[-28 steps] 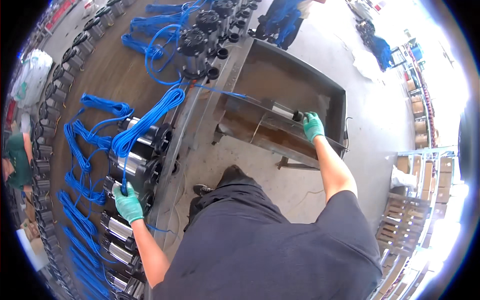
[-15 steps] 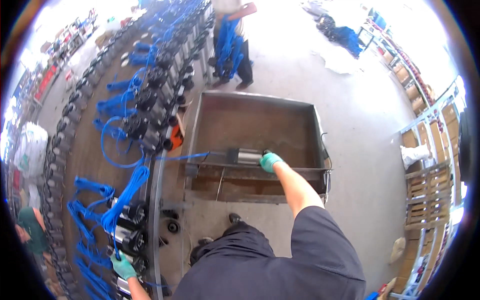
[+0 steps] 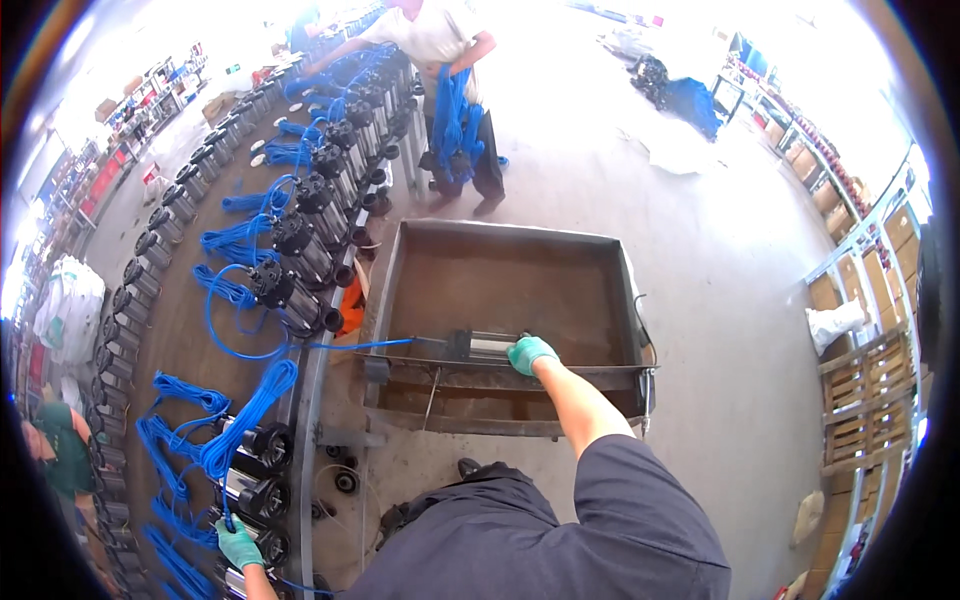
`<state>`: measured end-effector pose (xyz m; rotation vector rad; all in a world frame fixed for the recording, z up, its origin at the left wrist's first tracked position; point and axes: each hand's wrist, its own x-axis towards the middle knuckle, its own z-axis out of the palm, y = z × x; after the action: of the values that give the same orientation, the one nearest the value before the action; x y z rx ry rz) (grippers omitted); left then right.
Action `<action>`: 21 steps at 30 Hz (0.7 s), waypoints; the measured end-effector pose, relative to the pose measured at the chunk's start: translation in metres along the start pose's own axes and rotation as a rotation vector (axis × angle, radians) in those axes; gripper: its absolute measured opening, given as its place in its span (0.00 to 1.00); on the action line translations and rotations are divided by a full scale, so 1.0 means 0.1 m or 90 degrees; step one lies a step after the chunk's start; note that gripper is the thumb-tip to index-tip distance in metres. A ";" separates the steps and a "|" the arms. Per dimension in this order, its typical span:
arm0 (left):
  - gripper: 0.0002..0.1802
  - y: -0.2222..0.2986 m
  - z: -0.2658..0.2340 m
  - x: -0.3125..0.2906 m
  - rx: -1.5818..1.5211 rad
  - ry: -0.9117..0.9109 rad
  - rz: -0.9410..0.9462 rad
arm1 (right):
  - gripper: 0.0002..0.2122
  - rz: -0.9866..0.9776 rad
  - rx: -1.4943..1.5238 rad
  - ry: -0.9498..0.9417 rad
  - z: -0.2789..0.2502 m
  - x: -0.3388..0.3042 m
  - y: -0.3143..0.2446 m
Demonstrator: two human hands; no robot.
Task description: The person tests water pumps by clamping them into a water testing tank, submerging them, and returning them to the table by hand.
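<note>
In a green glove, my right hand is closed on the end of a silver and black cylindrical pump. The pump lies level over the near part of a metal tank of brownish water. From its other end a blue cable runs left to the bench. My left hand, gloved too, is closed at the bench's near end on the dark end of a blue cable bundle. Several pumps lie beside and under that bundle.
Upright pumps with blue cable coils line the long bench on the left. At its far end a person carries blue cables. Another person is at the left edge. A wooden pallet and shelving stand right.
My view has tilted, so the tank sits lower in it and more of the far person shows, one arm stretched toward the bench. Both my hands keep their grips.
</note>
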<state>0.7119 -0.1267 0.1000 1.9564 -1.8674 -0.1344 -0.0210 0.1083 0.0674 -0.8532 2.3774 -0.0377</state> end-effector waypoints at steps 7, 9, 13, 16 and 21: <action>0.13 0.26 -0.15 -0.09 -0.015 -0.006 -0.015 | 0.24 0.060 0.072 0.019 0.09 0.08 0.03; 0.13 0.35 -0.19 -0.11 -0.015 -0.019 -0.023 | 0.25 0.058 0.065 0.015 0.09 0.08 0.02; 0.14 0.44 -0.25 -0.14 -0.017 -0.037 -0.043 | 0.25 0.075 0.077 0.008 0.12 0.11 0.05; 0.15 0.36 -0.21 -0.11 -0.040 -0.056 -0.036 | 0.24 0.089 0.092 0.024 0.12 0.10 0.04; 0.14 0.37 -0.24 -0.13 0.056 0.001 0.084 | 0.24 0.081 0.095 0.040 0.18 0.18 0.08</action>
<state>0.6849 -0.1080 0.1321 1.8821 -2.0263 -0.0121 -0.0261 0.1075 0.0412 -0.6380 2.4479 -0.1906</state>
